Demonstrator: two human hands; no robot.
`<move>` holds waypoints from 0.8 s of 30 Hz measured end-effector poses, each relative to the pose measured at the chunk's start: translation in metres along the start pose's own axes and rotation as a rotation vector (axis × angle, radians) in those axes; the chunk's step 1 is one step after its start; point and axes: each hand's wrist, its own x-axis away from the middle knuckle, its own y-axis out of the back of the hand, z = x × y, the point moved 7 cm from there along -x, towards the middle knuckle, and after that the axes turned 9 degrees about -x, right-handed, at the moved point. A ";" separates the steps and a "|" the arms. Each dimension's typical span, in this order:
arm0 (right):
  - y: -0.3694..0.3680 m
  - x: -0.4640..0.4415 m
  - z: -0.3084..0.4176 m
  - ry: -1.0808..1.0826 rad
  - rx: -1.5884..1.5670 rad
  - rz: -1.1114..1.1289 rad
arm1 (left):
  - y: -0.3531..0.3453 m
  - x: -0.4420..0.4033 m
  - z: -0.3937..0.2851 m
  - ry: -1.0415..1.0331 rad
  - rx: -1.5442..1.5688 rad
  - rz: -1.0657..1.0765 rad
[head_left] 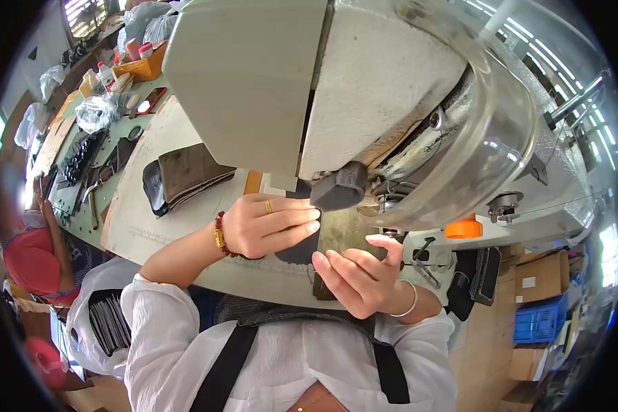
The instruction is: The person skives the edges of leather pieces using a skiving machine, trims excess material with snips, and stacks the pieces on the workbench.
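red clothing marks a co-worker (31, 264), far left of the hands; a dark stack of cloth (192, 172) lies nearer, beyond the left wrist. the left hand (271, 225), fingers together, meets grey cloth (340, 188) under the sewing machine (384, 82); whether it grips cannot be told. the right hand (358, 276) is open, palm up, thumb apart, near the metal plate (350, 237). beyond it, to the right, sits an orange knob (464, 227).

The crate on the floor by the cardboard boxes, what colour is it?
Blue; the crate shows best in the head view.
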 end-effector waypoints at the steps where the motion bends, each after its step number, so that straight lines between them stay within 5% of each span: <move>1: 0.000 0.000 -0.001 0.004 0.006 0.009 | -0.001 -0.001 -0.001 -0.007 -0.015 0.001; 24: -0.007 -0.003 0.003 0.127 0.034 0.128 | 0.002 -0.009 0.000 0.165 -0.086 0.188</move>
